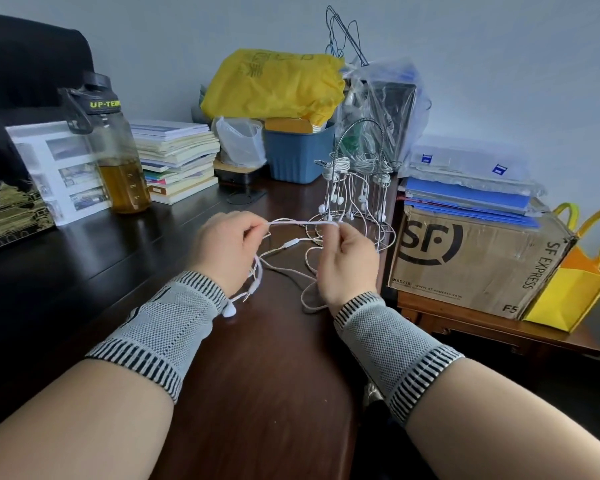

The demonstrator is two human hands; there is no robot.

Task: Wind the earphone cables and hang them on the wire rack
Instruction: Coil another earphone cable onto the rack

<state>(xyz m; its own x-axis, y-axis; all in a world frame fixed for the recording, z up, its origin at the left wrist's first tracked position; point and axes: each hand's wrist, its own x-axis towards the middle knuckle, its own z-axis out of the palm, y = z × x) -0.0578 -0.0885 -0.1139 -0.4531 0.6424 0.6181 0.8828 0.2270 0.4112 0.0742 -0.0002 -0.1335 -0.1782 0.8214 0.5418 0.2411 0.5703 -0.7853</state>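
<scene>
Fingertips of left hand [222, 247] and right hand [347, 261] pinch the white earphone cable [302, 222] taut; each grip hides its cable end.

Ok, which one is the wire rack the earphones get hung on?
Start at the brown SF Express cardboard box on the right. Just left of it, on the dark wooden desk, stands the silver wire rack with an arched handle. Unlike its neighbours, white wound earphones dangle from it.

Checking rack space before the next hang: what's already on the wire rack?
Several wound white earphone bundles hang on the wire rack, with earbuds dangling below. An exact count is unclear; the cables overlap, and the rack's near base sits behind the right hand.
</scene>
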